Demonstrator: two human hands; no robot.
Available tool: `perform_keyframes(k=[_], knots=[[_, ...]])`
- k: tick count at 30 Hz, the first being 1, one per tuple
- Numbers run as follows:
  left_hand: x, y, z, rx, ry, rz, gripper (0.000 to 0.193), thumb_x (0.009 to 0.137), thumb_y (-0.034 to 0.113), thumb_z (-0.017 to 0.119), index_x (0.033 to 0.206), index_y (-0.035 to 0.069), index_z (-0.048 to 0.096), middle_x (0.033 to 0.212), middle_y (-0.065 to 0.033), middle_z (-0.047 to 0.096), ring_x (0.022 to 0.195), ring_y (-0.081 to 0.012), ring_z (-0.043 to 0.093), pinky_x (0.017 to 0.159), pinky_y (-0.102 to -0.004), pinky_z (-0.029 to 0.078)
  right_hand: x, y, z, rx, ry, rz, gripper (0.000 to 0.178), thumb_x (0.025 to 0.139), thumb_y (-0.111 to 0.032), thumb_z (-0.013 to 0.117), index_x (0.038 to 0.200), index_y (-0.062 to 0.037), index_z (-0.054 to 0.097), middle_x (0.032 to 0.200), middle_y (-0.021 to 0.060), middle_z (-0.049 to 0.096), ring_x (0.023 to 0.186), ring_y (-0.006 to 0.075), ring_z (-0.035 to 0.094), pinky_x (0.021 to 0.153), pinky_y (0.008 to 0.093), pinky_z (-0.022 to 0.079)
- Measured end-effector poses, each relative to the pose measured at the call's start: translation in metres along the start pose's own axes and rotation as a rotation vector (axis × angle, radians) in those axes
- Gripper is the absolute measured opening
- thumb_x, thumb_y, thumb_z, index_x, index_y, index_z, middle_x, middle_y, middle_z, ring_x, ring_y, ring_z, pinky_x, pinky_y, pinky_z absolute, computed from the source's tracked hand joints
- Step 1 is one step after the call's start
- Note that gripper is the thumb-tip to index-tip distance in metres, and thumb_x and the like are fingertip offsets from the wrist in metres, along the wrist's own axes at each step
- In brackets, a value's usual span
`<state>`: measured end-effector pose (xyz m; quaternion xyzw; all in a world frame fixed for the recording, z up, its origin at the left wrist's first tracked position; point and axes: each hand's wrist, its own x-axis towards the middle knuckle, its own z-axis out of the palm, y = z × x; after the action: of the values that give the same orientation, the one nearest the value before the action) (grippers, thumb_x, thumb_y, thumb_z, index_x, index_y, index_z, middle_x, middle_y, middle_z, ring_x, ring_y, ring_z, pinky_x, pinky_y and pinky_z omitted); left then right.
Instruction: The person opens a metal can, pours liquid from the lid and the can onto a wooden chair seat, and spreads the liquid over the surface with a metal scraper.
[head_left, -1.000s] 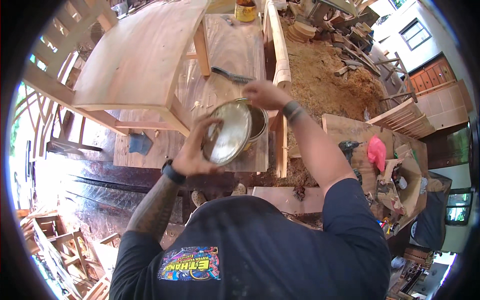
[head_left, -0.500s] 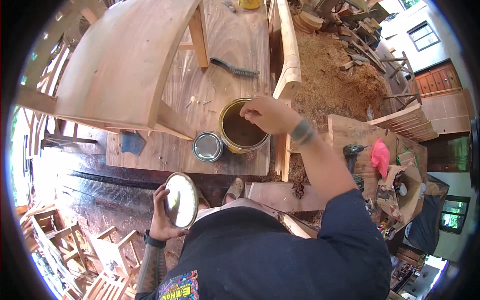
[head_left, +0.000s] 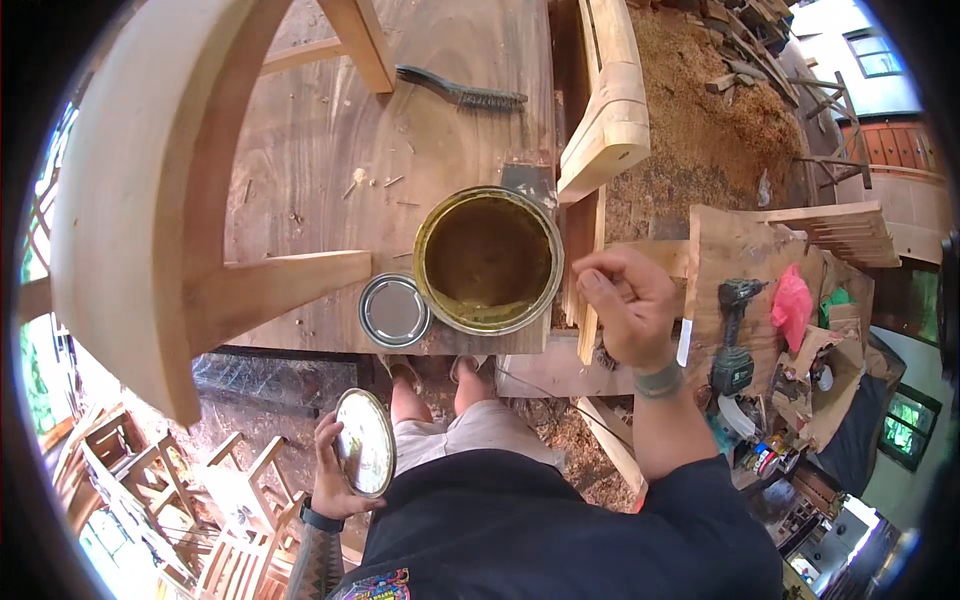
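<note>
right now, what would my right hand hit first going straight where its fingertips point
Your right hand would probably meet the open can first, on its right side; depth is unclear, so it might pass above.

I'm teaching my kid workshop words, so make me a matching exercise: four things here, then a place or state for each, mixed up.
1. lid
2. big can
3. brush
4. drill

A. beside a pink bag
B. lying near a wooden leg
C. held in the left hand
D. standing open

Pairs: 1-C, 2-D, 3-B, 4-A
</note>
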<state>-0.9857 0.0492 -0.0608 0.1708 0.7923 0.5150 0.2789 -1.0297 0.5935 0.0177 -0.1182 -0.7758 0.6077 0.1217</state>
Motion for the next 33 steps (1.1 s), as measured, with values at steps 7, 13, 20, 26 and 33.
perform_keyframes(k=[7,13,20,26,33], knots=[[0.099,0.083,0.02,0.227,-0.144,0.368,0.145,0.05,0.048,0.114,0.167,0.015,0.034,0.169,-0.0335,0.03,0.158,-0.0527,0.039,0.129,-0.0619,0.039,-0.042,0.014,0.001,0.069,0.04,0.12,0.009,0.104,-0.005,0.076,0.109,0.0013,0.08,0.094,0.008,0.076,0.085,0.0135,0.07,0.076,0.0304,0.055],[0.227,0.199,0.068,0.702,-0.047,0.462,0.122,0.057,0.056,0.106,0.161,0.017,0.054,0.171,-0.033,0.034,0.155,-0.0573,0.041,0.126,-0.0663,0.039,-0.067,0.0,-0.004,-0.01,-0.018,-0.062,0.012,0.104,-0.01,0.077,0.106,0.0014,0.08,0.091,0.0104,0.073,0.077,0.0181,0.069,0.07,0.032,0.054],[0.273,0.2,0.079,0.956,-0.016,0.493,0.116,0.067,0.073,0.094,0.16,0.016,0.054,0.174,-0.037,0.032,0.158,-0.0592,0.036,0.128,-0.0673,0.033,-0.093,-0.02,-0.037,-0.221,0.052,-0.126,0.014,0.102,-0.016,0.076,0.103,-0.0022,0.078,0.092,0.0165,0.075,0.084,0.0372,0.075,0.075,0.044,0.059],[0.304,0.204,0.108,1.015,-0.111,0.648,0.119,0.066,0.085,0.091,0.156,0.014,0.055,0.18,-0.0409,0.022,0.162,-0.0635,0.028,0.131,-0.073,0.024,-0.14,0.007,-0.036,-0.319,0.051,-0.163,0.02,0.104,-0.024,0.075,0.104,-0.0047,0.078,0.098,0.0174,0.075,0.091,0.0389,0.075,0.08,0.047,0.059],[0.298,0.218,0.121,0.984,-0.096,0.615,0.118,0.071,0.084,0.089,0.16,0.016,0.054,0.181,-0.0394,0.021,0.166,-0.0608,0.022,0.132,-0.0721,0.023,-0.169,-0.01,-0.018,-0.453,-0.113,-0.002,0.027,0.106,-0.032,0.069,0.107,-0.0062,0.075,0.102,0.0182,0.075,0.1,0.0425,0.075,0.09,0.0537,0.059]])
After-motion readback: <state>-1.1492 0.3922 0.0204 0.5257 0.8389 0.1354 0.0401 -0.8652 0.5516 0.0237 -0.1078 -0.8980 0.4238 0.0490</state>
